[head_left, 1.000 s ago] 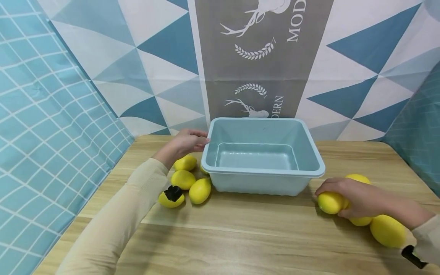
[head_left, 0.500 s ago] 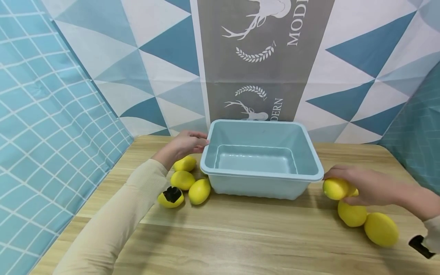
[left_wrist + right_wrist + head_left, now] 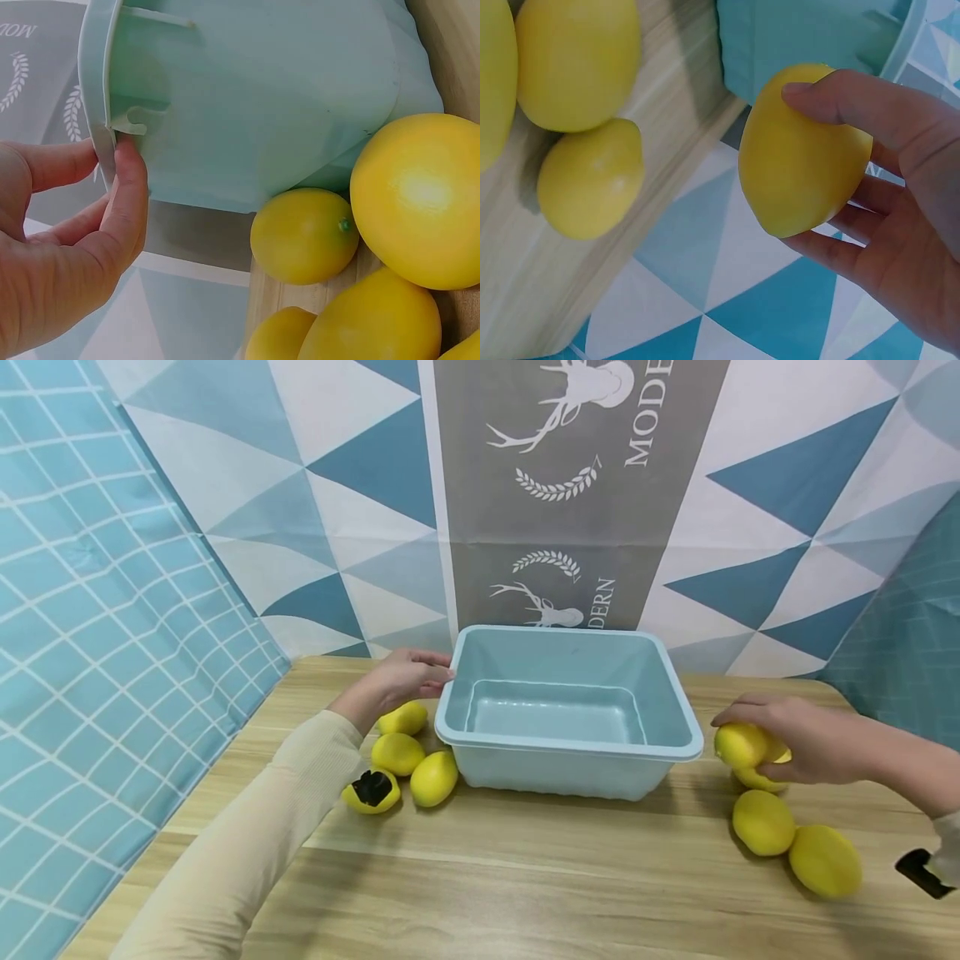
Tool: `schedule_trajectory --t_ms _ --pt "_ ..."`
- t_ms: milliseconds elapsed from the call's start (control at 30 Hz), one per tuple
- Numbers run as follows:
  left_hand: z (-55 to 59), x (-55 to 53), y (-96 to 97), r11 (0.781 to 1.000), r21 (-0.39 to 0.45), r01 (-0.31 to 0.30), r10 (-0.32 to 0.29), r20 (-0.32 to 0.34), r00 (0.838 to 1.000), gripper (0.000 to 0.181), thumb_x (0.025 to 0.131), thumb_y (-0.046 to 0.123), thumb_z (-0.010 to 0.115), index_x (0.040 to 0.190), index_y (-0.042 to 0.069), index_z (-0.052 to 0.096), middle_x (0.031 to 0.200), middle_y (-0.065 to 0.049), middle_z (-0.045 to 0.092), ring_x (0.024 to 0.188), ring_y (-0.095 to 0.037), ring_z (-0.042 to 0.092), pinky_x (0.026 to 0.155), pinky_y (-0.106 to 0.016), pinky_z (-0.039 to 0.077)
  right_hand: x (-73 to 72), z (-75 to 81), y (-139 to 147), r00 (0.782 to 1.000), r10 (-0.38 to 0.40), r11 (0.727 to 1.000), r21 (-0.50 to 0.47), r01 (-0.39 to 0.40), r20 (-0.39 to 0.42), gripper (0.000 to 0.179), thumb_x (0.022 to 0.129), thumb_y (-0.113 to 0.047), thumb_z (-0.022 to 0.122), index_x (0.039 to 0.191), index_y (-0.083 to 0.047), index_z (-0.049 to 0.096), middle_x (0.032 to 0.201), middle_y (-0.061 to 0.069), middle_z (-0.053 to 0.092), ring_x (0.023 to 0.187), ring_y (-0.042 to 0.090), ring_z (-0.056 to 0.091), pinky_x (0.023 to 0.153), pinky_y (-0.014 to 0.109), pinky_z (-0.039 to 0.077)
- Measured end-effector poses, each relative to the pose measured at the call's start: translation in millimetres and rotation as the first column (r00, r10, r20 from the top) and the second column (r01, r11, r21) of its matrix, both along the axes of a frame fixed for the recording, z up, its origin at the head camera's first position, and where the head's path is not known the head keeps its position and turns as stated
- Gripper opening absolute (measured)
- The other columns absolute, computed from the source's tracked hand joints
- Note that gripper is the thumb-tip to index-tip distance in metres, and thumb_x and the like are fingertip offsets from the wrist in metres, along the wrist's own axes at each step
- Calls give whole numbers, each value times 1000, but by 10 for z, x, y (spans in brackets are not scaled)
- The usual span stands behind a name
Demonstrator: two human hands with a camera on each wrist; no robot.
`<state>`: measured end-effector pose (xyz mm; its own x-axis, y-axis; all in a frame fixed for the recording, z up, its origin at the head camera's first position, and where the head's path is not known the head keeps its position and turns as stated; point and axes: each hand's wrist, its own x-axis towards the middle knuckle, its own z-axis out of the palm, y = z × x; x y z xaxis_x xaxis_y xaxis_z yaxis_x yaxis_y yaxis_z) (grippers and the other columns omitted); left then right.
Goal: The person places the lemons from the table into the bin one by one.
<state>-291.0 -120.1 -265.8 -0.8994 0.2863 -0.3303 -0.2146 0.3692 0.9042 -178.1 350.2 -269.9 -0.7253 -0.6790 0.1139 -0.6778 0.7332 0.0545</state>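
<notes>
From where I stand, the pale-blue rectangular plastic basin [image 3: 555, 770] is near the back edge of the light wood-grain desk [image 3: 487, 877], whose broad surface extends toward six o'clock. At the basin's nine o'clock, the left hand [image 3: 408, 678] pinches its rim; smooth yellow oval lemons [image 3: 433, 779] lie at eight. Near three o'clock, the right hand [image 3: 797, 733], half closed, grips one raised yellow lemon [image 3: 738, 745], apart from the rim; three other lemons [image 3: 825, 862] rest at four.

Wood-grain tbl [image 3: 525, 885] w/ lt-blue tub [image 3: 555, 772] & lemons [image 3: 763, 822] either side
</notes>
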Motion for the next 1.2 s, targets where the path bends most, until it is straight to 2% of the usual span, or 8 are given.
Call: schedule_trajectory --t_ms 133,200,333,467,833,1067,1200 --pt "-8 5 1 1000 -4 1 -1 -1 1000 48 95 12 57 140 0 44 139 -19 49 117 -27 56 105 -37 47 2 94 -7 998 -58 998 28 58 -4 64 55 -12 91 113 -15 64 108 -5 62 90 12 61 68 24 55" --pt "-15 5 0 1000 -4 1 -1 -2 1000 48 95 12 57 140 1 44 139 -19 49 116 -27 56 105 -37 47 0 148 -16 996 -86 996 36 87 -20 64 54 -12 91 112 -17 64 107 -7 62 89 9 60 68 22 54" --pt "-32 1 -13 1000 -8 0 0 3 1000 48 96 13 56 140 1 43 139 -18 49 115 -26 57 105 -37 47 -15 242 -22 994 -101 995 20 102 -38 66 53 -11 92 113 -16 64 108 -7 62 91 9 59 69 22 55" --pt "-25 -2 -17 1000 -10 -5 5 7 1000 48 96 13 57 140 1 44 139 -19 49 115 -26 57 106 -37 47 -36 333 -33 993 -85 996 12 86 -78 70 49 -10 93 113 -15 64 108 -5 63 90 10 58 69 23 56" --pt "4 -9 3 1000 -16 -9 9 15 1000 47 95 12 58 138 -1 46 138 -18 50 114 -25 58 105 -37 47 -92 530 -167 995 -67 998 16 69 -79 69 51 -7 92 113 -16 63 106 -6 61 88 9 56 68 25 56" --pt "21 -3 5 999 -33 0 1 27 1000 44 95 13 58 135 -2 48 135 -18 52 108 -21 61 104 -37 48 -133 607 -251 989 20 1000 -13 -22 -148 71 47 -5 93 111 -17 63 105 -9 63 85 7 57 68 24 55" --pt "40 3 5 999 -31 7 -6 35 999 44 95 13 57 136 -3 48 134 -18 53 101 -17 62 104 -37 48 -157 659 -321 988 42 999 -18 -45 -148 71 49 -4 92 111 -19 63 103 -11 62 83 5 55 67 22 54"
